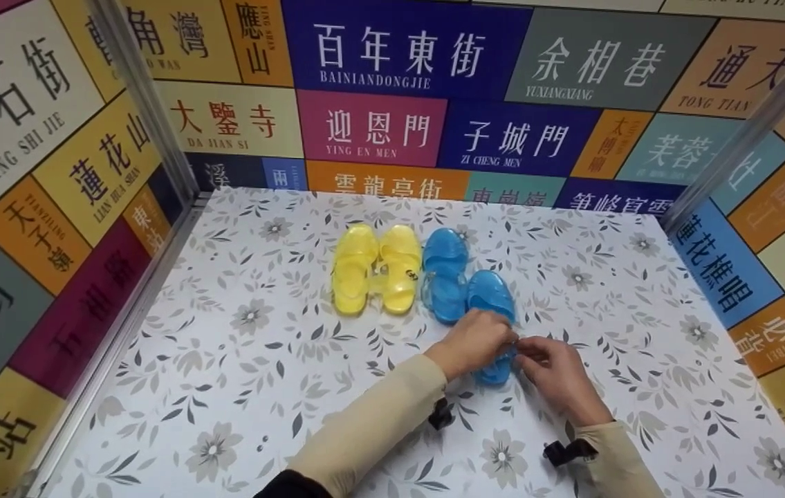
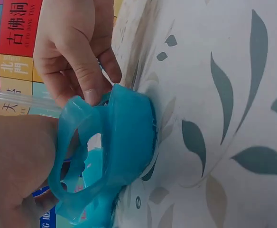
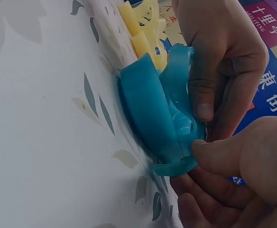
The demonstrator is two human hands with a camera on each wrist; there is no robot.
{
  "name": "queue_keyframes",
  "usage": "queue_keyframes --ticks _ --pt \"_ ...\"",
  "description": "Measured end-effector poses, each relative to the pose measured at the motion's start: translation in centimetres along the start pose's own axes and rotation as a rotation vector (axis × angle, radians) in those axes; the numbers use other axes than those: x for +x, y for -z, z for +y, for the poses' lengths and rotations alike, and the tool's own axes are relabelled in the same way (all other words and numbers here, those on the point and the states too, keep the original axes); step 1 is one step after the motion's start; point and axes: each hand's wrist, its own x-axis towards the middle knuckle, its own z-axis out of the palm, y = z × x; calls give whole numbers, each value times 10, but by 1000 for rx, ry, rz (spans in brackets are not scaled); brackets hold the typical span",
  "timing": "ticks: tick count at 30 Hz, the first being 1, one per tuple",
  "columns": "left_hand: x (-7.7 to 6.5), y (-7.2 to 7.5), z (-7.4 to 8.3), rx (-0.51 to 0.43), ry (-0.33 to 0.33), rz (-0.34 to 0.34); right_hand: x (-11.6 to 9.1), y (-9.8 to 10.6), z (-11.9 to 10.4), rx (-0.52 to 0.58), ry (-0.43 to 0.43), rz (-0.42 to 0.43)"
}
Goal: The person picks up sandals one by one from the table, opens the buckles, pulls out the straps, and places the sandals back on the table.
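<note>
A translucent blue sandal [image 1: 491, 296] lies toe-away on the table, its heel part-covered by both hands. The left hand [image 1: 476, 340] reaches over it from the left, and its thumb and fingers hold the ankle strap [image 3: 179, 71]. From the right side, the right hand [image 1: 561, 373] pinches the strap's side end between thumb and fingers, as the right wrist view shows. Fingers hide the fastening itself. In the left wrist view the sandal's heel [image 2: 131, 137] rests on the cloth. The matching blue sandal [image 1: 444, 252] sits just left and farther forward.
Two yellow sandals [image 1: 351, 283] stand side by side left of the blue pair, the right one with a dark mark. A white leaf-patterned cloth [image 1: 212, 332] covers the table. Panels with colourful street-name signs [image 1: 371, 128] and metal posts [image 1: 150, 104] enclose its back and sides.
</note>
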Motion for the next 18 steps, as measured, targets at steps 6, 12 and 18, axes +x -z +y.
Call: queue_keyframes --ticks 6,12,18 --pt "2 -4 5 -24 84 -3 -1 -1 1 -5 2 34" --pt "3 -6 7 -43 107 2 -2 -4 0 -6 41 107" --pt "3 -7 6 -70 82 18 -2 -8 1 -44 109 170"
